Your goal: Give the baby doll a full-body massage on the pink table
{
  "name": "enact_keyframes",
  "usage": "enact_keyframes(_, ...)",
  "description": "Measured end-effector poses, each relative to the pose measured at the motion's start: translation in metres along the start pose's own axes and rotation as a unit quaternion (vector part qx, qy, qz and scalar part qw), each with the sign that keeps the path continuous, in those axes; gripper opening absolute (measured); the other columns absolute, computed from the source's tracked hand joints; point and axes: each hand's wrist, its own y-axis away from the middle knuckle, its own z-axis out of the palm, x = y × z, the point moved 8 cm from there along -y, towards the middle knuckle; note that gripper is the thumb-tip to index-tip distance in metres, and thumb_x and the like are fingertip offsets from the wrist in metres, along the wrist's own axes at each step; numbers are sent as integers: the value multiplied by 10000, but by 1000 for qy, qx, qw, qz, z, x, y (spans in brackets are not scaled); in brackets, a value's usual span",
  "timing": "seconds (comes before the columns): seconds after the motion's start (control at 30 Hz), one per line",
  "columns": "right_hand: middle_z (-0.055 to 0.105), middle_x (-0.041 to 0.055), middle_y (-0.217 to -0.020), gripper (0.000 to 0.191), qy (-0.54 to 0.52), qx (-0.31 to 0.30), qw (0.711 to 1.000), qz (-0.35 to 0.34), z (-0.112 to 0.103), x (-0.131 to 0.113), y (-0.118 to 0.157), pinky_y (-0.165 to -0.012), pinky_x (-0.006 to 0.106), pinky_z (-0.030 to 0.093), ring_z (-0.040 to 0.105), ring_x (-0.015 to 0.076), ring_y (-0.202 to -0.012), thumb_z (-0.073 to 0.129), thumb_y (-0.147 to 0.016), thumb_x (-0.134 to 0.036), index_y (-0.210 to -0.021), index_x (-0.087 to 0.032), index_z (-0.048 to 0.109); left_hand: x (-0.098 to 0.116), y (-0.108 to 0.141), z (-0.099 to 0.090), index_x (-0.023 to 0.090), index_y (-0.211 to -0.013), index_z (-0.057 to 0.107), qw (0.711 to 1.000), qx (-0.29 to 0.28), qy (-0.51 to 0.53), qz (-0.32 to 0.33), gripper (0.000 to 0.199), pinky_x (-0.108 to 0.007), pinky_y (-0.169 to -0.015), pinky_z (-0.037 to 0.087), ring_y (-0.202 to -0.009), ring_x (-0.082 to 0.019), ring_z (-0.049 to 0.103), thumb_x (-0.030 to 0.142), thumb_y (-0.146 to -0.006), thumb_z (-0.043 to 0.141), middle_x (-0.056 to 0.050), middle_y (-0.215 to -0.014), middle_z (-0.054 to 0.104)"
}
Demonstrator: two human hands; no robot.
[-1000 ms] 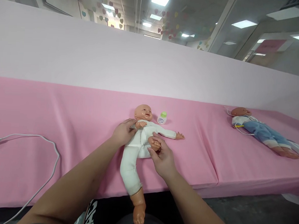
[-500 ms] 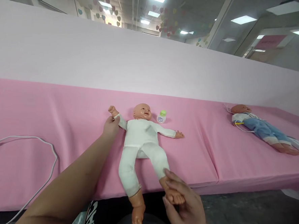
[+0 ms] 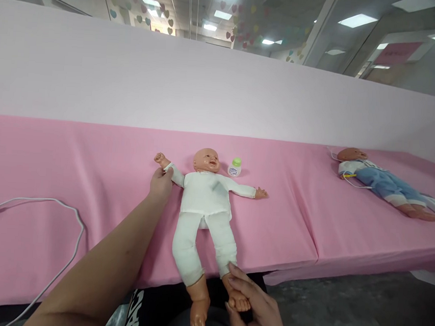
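Doll [image 3: 206, 194] is lying on its back, feet [image 3: 199, 312] sticking out past the near edge of the counter [image 3: 121, 177]. Your left hand [image 3: 160, 184] is pinching its sleeve [image 3: 177, 177] near the wrist; your right hand [image 3: 256, 308] is holding the other side's foot between thumb and fingers. Its cloth limbs are probably feeling light and floppy, so wrists and ankles are likely offering firmer holds. A bottle [image 3: 234, 168] is standing beside its head [image 3: 206, 160].

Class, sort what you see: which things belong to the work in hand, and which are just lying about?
In hand:
- doll in white
- left hand, holding one of its arms
- right hand, at one foot

Apparently just lying about:
- green-capped bottle, untouched near its head
- doll in blue
- white cable
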Motion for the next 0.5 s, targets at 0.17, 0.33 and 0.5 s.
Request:
enact_keyframes(0.17, 693, 159, -1388, 570, 4, 34, 999, 14, -15, -4, -17, -997, 368, 632, 725, 305, -1206, 675, -845, -60, -1388, -212, 589, 16, 14, 4, 233, -921, 596, 989, -12, -141, 43, 173, -322, -678, 517, -779, -202, 646, 402, -932, 630, -20, -850, 646)
enact_keyframes(0.33, 685, 142, -1403, 507, -6, 78, 996, 39, -29, -4, -49, -1037, 446, 616, 688, 313, -1271, 674, -875, -86, -1352, -246, 614, 39, 40, 26, 250, -1179, 652, 941, -78, -296, 144, 290, -366, -749, 518, -852, -243, 676, 422, -953, 593, -33, -959, 724)
enact_keyframes(0.5, 648, 137, -1454, 477, -34, 84, 995, 41, -29, 7, -91, -1070, 475, 599, 627, 308, -1353, 661, -913, -114, -1361, -266, 604, 50, 62, 57, 261, -1385, 627, 860, -175, -396, 271, 444, -427, -1044, 511, -1238, -286, 643, 286, -945, 572, -69, -1352, 702)
